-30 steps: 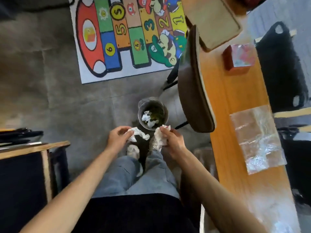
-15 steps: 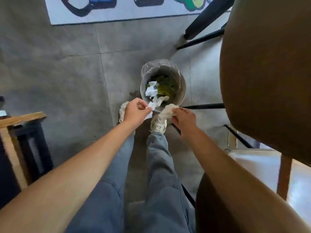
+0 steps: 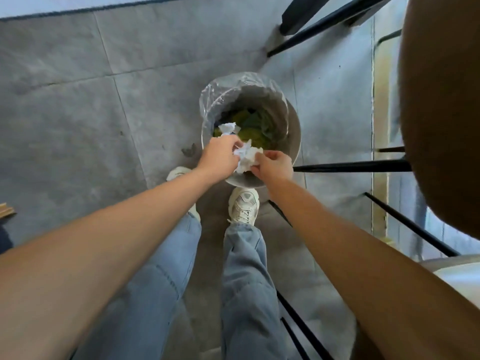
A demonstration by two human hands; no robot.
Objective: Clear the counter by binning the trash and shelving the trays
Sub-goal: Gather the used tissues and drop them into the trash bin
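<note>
A round grey bin [image 3: 293, 131] lined with a clear plastic bag stands on the floor right in front of my feet. Green scraps and a crumpled white tissue [image 3: 228, 128] lie inside it. My left hand [image 3: 219, 157] and my right hand [image 3: 272, 166] meet over the bin's near rim. Between them they pinch a wad of crumpled white tissues [image 3: 246, 158], held above the opening.
A brown chair seat [image 3: 441, 113] looms at the right, and its black metal legs [image 3: 350, 166] cross the floor beside the bin. The grey tiled floor [image 3: 78, 113] stretches to the left. The edge of a play mat [image 3: 78, 6] runs along the top.
I have leaned closer to the bin. Both hands moved forward from above my shoes to over the bin's near rim and came together, so the two tissue wads now touch.
</note>
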